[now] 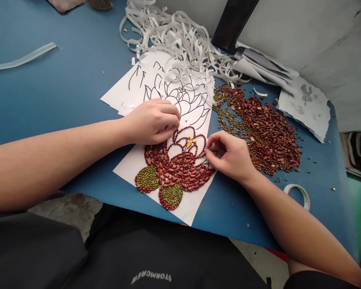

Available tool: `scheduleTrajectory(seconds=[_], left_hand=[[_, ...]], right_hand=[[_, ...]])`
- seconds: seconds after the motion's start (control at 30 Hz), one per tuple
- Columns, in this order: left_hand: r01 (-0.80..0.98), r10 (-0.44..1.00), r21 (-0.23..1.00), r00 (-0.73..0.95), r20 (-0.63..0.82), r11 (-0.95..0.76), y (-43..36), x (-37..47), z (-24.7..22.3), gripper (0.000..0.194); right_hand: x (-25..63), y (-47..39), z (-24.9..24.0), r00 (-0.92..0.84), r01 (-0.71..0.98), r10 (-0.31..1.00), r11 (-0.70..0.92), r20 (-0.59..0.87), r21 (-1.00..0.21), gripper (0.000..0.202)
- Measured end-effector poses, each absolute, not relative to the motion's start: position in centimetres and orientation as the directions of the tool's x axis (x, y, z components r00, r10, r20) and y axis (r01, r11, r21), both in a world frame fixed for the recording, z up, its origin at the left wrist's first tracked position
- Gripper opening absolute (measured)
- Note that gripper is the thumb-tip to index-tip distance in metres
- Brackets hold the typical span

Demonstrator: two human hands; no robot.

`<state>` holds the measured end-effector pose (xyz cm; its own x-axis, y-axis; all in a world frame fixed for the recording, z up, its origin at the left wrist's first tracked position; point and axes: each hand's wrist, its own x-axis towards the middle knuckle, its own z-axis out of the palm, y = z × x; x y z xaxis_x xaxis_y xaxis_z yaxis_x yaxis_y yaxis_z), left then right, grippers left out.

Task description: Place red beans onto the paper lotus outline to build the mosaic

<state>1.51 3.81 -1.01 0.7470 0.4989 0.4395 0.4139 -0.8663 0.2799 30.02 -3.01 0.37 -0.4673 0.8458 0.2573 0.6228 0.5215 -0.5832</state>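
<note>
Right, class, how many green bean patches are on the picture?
2: one green patch lower left of the red flower, a second green patch right of that. The left hand could hide more.

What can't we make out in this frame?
All head view:
Left hand: grip hidden by its own curled fingers.
Right hand: anything pinched is too small to tell.
Lotus drawing: upper part covered by paper strips.
Translucent strip: one end cut off by left edge.

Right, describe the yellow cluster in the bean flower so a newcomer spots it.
On the blue table, find the white sheet by the front edge. It bears a red-bean flower; among the upper petals sits the yellow cluster, bright against its dark red neighbours.
</note>
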Motion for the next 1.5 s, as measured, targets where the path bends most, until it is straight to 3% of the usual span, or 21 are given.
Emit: scheduleTrajectory(seconds=[0.27,0.43,0.73,1.0,1.3,1.5], left_hand=[[0.396,0.526,0.357,0.733,0.431,-0.846,3.9,1.5,-1.1,0.018],[0.414,0.525,0.331,0.74,0.421,-0.848,3.9,1.5,-1.1,0.019],[0.43,0.534,0.322,0.737,0.415,-0.844,3.8,1.5,-1.0,0.022],[0.428,0.519,0.296,0.741,0.426,-0.854,3.9,1.5,-1.1,0.023],[0.433,0.532,0.315,0.738,0.414,-0.845,3.9,1.5,-1.1,0.022],[0.421,0.504,0.277,0.744,0.438,-0.864,3.9,1.5,-1.2,0.025]], right_hand=[[29.8,-2.8,0.2,-0.429,0.657,0.868,0.49,0.251,-0.573,0.015],[30.2,-2.5,0.2,-0.427,0.675,0.862,0.506,0.275,-0.537,0.013],[31.7,-2.5,-0.2,-0.572,0.617,0.763,0.642,0.3,-0.456,0.011],[31.6,-2.8,-0.7,-0.657,0.633,0.683,0.73,0.318,-0.26,0.016],[31.5,-3.0,-0.8,-0.635,0.616,0.7,0.714,0.326,-0.333,0.022],[31.2,-3.2,-0.9,-0.708,0.548,0.637,0.768,0.304,-0.333,0.022]])
